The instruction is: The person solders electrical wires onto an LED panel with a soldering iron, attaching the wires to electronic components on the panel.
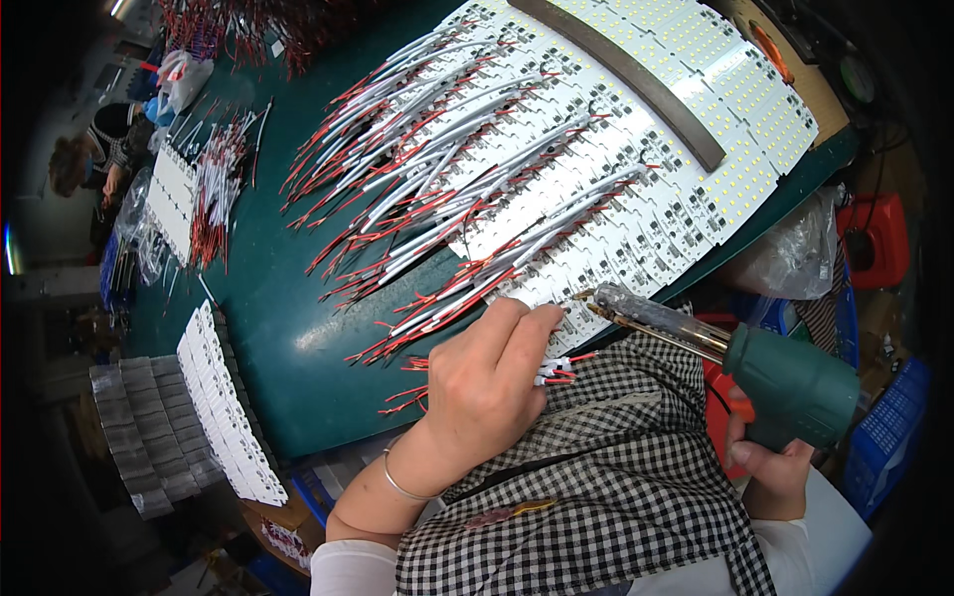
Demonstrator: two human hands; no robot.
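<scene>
My left hand is closed around a small bundle of red and white wires, whose ends stick out on both sides of the fist. Its fingertips are at the near edge of the white LED circuit boards. In my right hand is a green soldering gun, gripped by its handle. The gun's metal tip points left, over the boards' near corner, just right of my left fingertips; contact cannot be made out. Rows of red and white wires lie across the boards, their loose ends hanging over the green table.
A dark curved bar lies across the boards. Left on the green table are stacked white boards, grey strips and another wire pile. Blue crates and a red stool stand right. Another person is far left.
</scene>
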